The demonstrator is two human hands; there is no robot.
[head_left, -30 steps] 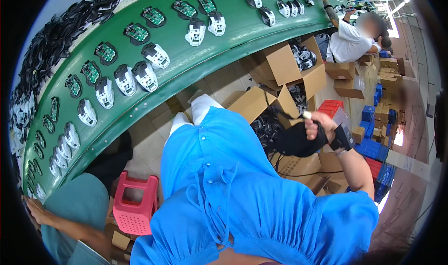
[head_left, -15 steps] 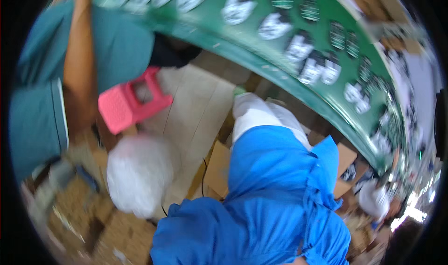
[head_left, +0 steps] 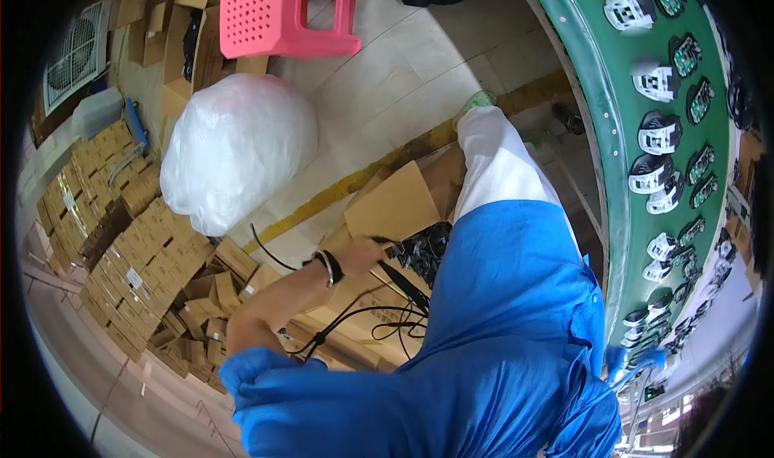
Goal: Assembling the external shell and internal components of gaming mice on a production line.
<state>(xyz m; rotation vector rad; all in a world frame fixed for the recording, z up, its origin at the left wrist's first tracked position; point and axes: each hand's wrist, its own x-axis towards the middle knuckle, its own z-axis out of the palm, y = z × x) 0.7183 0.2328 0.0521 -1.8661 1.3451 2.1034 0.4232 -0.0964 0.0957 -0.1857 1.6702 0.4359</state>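
My left hand point(head_left: 359, 257) reaches down beside my leg to an open cardboard box point(head_left: 391, 200). Its fingers look closed around a black cable point(head_left: 397, 279), with dark cord showing on both sides of the fist; the fingertips are partly hidden. Loops of thin black cable point(head_left: 355, 316) hang under my forearm and lie over the box's side. Inside the box is a heap of black parts in shiny wrapping point(head_left: 423, 252). My right hand is out of view.
A green worktable point(head_left: 576, 51) runs along the right, bearing white-and-black housings point(head_left: 659, 134) and circuit boards point(head_left: 701, 99). On the left are a pink stool point(head_left: 258, 18), a full translucent plastic bag point(head_left: 234, 147) and stacked cartons point(head_left: 133, 276). A yellow line point(head_left: 322, 196) crosses the tiled floor.
My view has turned, so the worktable now stands at the right. My left hand and forearm have come into view at the box. The other person at the left is gone from there.
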